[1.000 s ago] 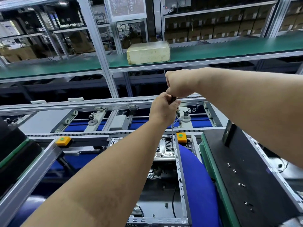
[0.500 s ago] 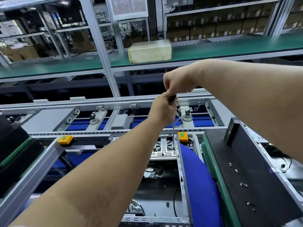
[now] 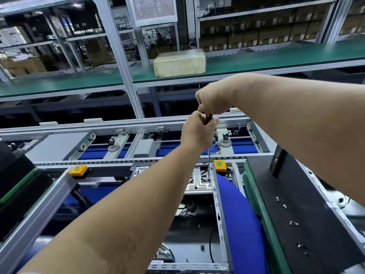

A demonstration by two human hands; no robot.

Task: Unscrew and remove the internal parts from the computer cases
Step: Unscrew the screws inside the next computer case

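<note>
Both hands are stacked on the long screwdriver with the red and black handle [image 3: 207,118]: the right hand [image 3: 214,99] curls over its top to bear down, while the left hand [image 3: 197,131] grips just beneath, likely to steady it. Its thin steel shaft drops below them to the far corner of the open grey metal computer case [image 3: 218,206], and loose small silver screws [image 3: 293,223] lie parked on the black panel [image 3: 308,214] below the right forearm.

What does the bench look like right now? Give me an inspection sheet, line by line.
Surface: black panel on the right, with loose screws on it.
Job's things: open computer case; screwdriver upright, tip down at its far end.
Clutter: beige box on green shelf.
Hands: left hand and right hand both grip the screwdriver handle.
Cables: black cable inside the case.
Surroundings: conveyor frame, orange stop blocks, stacked cartons behind.
</note>
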